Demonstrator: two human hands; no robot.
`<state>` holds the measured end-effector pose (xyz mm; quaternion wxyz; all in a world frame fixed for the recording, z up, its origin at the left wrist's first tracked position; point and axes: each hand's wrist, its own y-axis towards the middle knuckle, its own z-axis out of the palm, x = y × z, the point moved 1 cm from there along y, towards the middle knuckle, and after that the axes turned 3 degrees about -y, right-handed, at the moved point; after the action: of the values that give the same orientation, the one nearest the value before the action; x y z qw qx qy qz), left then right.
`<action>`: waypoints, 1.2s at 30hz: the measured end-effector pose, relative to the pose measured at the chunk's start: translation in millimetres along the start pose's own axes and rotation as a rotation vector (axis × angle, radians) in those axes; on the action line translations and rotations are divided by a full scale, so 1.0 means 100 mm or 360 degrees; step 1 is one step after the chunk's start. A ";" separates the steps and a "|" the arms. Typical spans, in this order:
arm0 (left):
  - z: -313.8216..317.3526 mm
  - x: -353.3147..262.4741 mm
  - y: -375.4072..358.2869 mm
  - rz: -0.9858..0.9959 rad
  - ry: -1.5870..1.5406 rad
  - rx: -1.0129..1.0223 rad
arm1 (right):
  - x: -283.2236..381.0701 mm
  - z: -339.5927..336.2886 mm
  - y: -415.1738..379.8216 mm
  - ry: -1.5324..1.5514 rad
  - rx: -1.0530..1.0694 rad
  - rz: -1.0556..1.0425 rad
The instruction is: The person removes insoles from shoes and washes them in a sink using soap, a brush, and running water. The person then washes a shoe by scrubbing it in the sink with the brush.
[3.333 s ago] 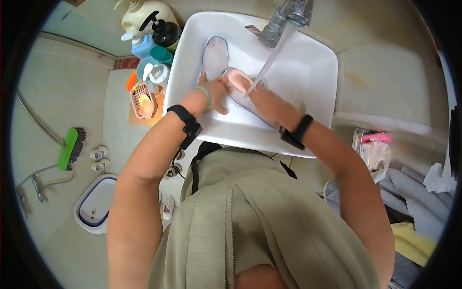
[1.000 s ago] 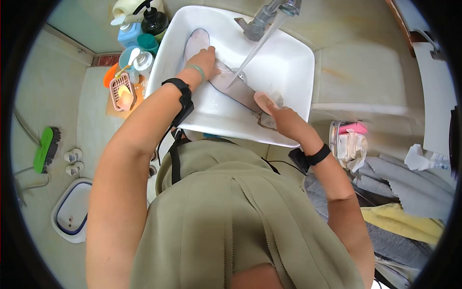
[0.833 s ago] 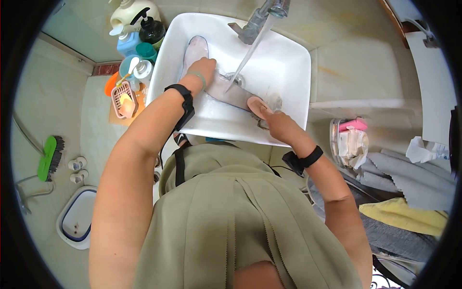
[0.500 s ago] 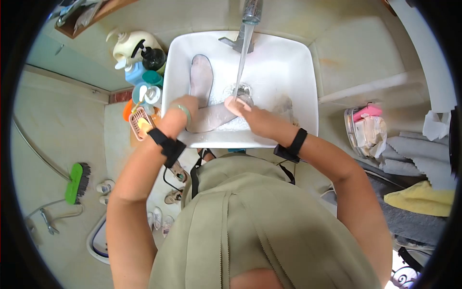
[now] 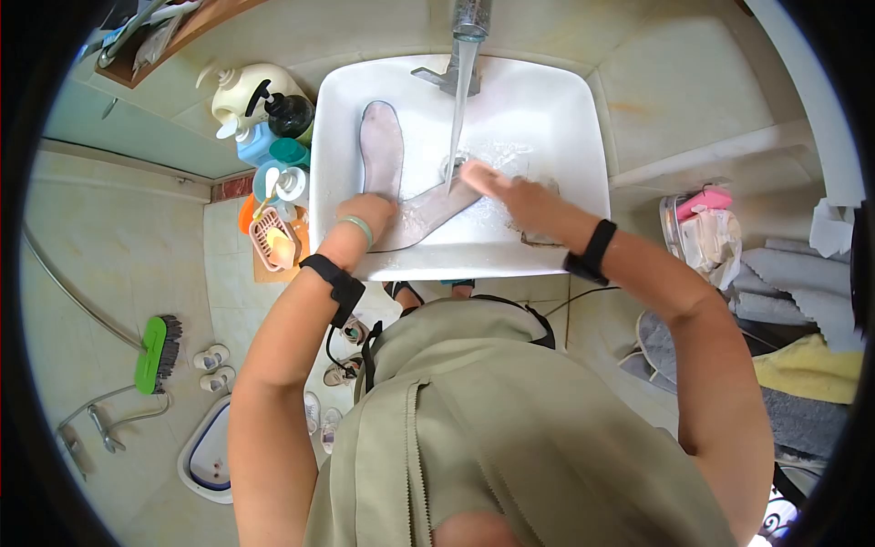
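A pale grey insole (image 5: 428,216) lies slantwise in the white sink (image 5: 574,118), wet and under the running water. My left hand (image 5: 372,214) presses on its near-left end, with the fingers partly hidden. A pink scrubbing brush (image 5: 483,179) is in my right hand (image 5: 538,210), at the far-right end of this insole; its bristles are hidden. Another pale insole (image 5: 381,146) lies lengthwise along the sink's left side, its lower end beside my left hand. Under my right hand, something brownish (image 5: 542,242) shows only in part.
Water runs from the tap (image 5: 471,23) at the back. Pump bottles (image 5: 290,114) and a pink soap basket (image 5: 272,239) with soap stand left of the sink. A green brush (image 5: 157,354) is further left. Packets (image 5: 706,232) and grey cloths (image 5: 788,287) are at right.
My right hand and the pink brush have moved right, to the insole's far end. My left hand stays on the insole, slightly shifted right. The view has shifted a little.
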<state>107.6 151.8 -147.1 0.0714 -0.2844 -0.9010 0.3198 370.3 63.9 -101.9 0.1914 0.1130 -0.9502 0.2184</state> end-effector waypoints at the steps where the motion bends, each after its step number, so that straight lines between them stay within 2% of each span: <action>1: 0.01 0.02 -0.01 0.0004 0.0005 0.0001 | 0.13 0.11 0.04 0.0004 -0.0003 0.0005; 3: 0.04 0.08 -0.06 0.0180 0.0006 -0.0135 | 0.49 0.33 0.08 -0.0082 0.0313 -0.0263; 6: 0.00 0.07 -0.11 0.0199 0.0047 -0.0120 | 0.58 0.25 0.05 -0.0074 0.0330 -0.0130; 8: 0.08 0.13 -0.06 0.0203 0.0002 -0.0135 | 0.20 0.21 0.06 0.0003 0.0006 -0.0017; 10: 0.08 0.14 -0.04 0.0209 -0.0041 -0.0154 | -0.17 0.13 0.06 -0.0053 0.0091 0.0351; 11: 0.05 0.13 -0.04 0.0184 -0.0039 -0.0072 | -0.19 0.15 0.07 -0.0059 0.0084 0.0346; 13: 0.11 0.15 0.03 0.0161 -0.0035 0.0012 | 0.02 0.14 0.02 0.0312 -0.0077 -0.0121; 14: 0.22 0.20 0.14 0.0135 -0.0131 0.0005 | 0.11 0.37 0.11 0.0367 -0.0402 -0.0635; 15: 0.29 0.24 0.19 0.0104 -0.0230 -0.0003 | 0.42 0.22 0.06 -0.0012 0.0239 -0.0155; 17: 0.26 0.17 0.13 0.0087 -0.0254 -0.0046 | 0.54 0.18 0.01 -0.0100 0.0228 -0.0124; 18: 0.22 0.14 0.10 0.0081 -0.0278 -0.0089 | 0.42 0.23 0.03 -0.0101 0.0217 -0.0138; 19: 0.19 0.14 0.10 0.0065 -0.0274 -0.0098 | 0.17 0.30 0.05 -0.0177 0.0110 -0.0013; 20: 0.16 0.13 0.09 0.0239 -0.0154 -0.0158 | -0.03 0.31 0.06 -0.0248 0.0006 0.0113; 21: 0.14 0.09 0.09 0.0422 -0.0030 -0.0214 | -0.14 0.16 0.04 -0.0325 0.0067 0.0234; 22: 0.11 0.04 0.10 0.0417 -0.0025 -0.0219 | -0.18 0.01 0.02 -0.0406 0.0129 0.0359; 23: 0.06 -0.03 0.12 0.0473 -0.0257 -0.0349 | -0.16 -0.03 0.02 -0.0412 0.0120 0.0348; 25: 0.00 -0.19 0.13 0.0590 -0.0723 -0.0591 | -0.08 -0.03 -0.01 -0.0410 -0.0165 0.0246; 29: -0.12 -0.46 0.14 0.0673 -0.1064 -0.0770 | 0.06 0.08 0.05 -0.0036 -0.0291 0.0108; 31: -0.20 -0.43 0.14 0.0659 -0.0787 -0.0520 | 0.22 0.03 -0.04 -0.0007 -0.0072 -0.0044; 32: -0.28 -0.33 0.12 0.0542 -0.0546 -0.0185 | 0.15 0.15 -0.03 0.0008 -0.0066 -0.0049; 33: -0.33 -0.24 0.02 0.0540 -0.0539 -0.0171 | 0.00 0.32 -0.04 -0.0045 -0.0076 -0.0172; 34: -0.34 -0.14 -0.07 0.0449 -0.0275 -0.0114 | -0.09 0.39 -0.08 -0.0100 -0.0087 -0.0291; 35: -0.33 -0.07 -0.15 0.0357 -0.0016 -0.0062 | -0.22 0.42 -0.10 -0.0094 -0.0085 -0.0287; 36: -0.16 0.01 -0.10 0.0357 -0.0017 -0.0058 | -0.34 0.38 -0.09 -0.0103 -0.0171 -0.0185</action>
<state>107.1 154.4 -127.9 0.0253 -0.3829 -0.8695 0.3109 391.8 42.7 -144.4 0.1788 0.1646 -0.9581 0.1519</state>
